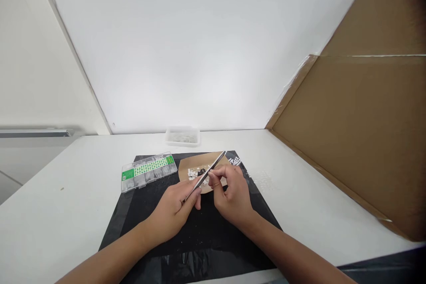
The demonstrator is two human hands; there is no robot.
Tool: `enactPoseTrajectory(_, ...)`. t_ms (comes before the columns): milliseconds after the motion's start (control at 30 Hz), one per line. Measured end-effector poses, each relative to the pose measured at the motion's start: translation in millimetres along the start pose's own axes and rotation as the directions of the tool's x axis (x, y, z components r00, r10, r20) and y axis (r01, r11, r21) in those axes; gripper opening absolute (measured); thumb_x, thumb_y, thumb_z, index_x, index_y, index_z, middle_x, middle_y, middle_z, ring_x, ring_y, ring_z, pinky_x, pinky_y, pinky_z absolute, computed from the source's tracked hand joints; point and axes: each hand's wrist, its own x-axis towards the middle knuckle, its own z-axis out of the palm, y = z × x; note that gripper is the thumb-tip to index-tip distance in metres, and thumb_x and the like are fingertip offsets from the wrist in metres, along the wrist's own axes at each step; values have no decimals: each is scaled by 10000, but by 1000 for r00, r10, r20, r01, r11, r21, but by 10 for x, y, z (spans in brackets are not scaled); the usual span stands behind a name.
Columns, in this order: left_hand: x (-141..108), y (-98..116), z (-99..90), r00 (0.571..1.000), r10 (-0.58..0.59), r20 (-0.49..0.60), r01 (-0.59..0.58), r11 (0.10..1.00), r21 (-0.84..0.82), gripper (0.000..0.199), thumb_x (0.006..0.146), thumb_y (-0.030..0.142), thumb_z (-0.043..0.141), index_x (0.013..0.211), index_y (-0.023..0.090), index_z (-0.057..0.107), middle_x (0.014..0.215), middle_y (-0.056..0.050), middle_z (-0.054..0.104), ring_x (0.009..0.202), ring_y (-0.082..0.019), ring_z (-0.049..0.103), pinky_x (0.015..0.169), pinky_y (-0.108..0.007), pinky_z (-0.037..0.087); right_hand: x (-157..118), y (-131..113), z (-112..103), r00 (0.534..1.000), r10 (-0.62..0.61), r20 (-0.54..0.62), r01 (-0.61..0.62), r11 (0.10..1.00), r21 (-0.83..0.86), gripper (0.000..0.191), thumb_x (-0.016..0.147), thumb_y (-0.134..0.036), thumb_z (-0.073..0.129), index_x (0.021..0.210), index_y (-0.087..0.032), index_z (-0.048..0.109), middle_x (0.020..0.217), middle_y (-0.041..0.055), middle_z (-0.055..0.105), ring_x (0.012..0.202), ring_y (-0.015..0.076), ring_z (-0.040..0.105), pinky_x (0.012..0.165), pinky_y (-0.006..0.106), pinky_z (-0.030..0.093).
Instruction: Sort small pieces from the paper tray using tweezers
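My left hand (176,206) is closed on a thin, flat dark piece with a pale edge (213,165). The piece is seen nearly edge-on and slants up to the right, so its kind and its faces cannot be made out. At its right side my right hand (233,193) is in a pinch, thumb against forefinger, and anything between those fingertips is hidden. Behind the hands lies a round brown sheet (186,165), partly covered by them. On it are small white pieces (192,174) and a few dark ones (201,171).
A clear compartment box with a green label (149,171) lies on the left of the black mat (199,239). Small white pieces (234,160) sit at the mat's right corner. A translucent tub (183,137) stands by the wall. Cardboard panels (349,120) rise on the right.
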Motion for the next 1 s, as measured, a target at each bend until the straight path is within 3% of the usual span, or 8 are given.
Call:
enactPoseTrajectory(100, -17, -9, 22, 990, -133, 48, 138, 983, -124, 442, 1081, 479, 379, 857, 180, 615, 734, 35, 573, 434, -47, 490, 456, -182, 378, -19, -11, 15, 999, -40, -21, 39, 999, -14, 131, 982, -158, 560, 888, -235, 513, 721, -38, 667, 679, 169, 643, 801, 384, 399)
enactPoseTrajectory(200, -26, -26, 25, 981, -180, 72, 191, 962, -196, 479, 1067, 526, 391, 816, 169, 590, 736, 38, 557, 406, -32, 485, 415, -163, 343, -53, -48, 30, 996, -92, 6, 92, 996, 3, 115, 972, -144, 554, 913, -234, 514, 742, -27, 682, 675, 169, 642, 782, 380, 404)
enactPoseTrajectory(433, -19, -5, -2, 979, -190, 69, 200, 959, -202, 503, 1061, 535, 399, 784, 159, 584, 707, 37, 544, 409, -26, 479, 426, -147, 337, -36, -30, 10, 999, -34, -27, 32, 998, -58, 120, 987, -163, 549, 899, -240, 518, 716, -20, 693, 666, 179, 661, 783, 403, 410)
enactPoseTrajectory(600, -15, -5, -1, 970, -229, 77, 242, 929, -279, 509, 1044, 567, 425, 784, 157, 579, 691, 40, 542, 388, -27, 476, 393, -146, 301, -54, -33, 32, 993, -117, 3, 116, 990, -77, 103, 969, -149, 554, 923, -234, 517, 785, 7, 719, 676, 179, 663, 747, 389, 408)
enactPoseTrajectory(767, -9, 3, -15, 966, -247, 71, 256, 905, -340, 535, 1024, 602, 450, 758, 153, 567, 647, 51, 501, 372, -31, 472, 378, -152, 277, -20, -10, 19, 998, -49, -30, 47, 997, -68, 118, 988, -156, 543, 914, -242, 512, 721, -19, 691, 689, 181, 680, 777, 396, 419)
enactPoseTrajectory(1000, -5, 3, -18, 968, -243, 62, 249, 903, -349, 526, 1030, 581, 453, 755, 148, 568, 662, 46, 505, 378, -24, 461, 388, -152, 289, -37, -25, 19, 995, -100, -4, 99, 992, -84, 110, 961, -152, 571, 902, -234, 528, 738, -4, 704, 677, 185, 669, 733, 386, 402)
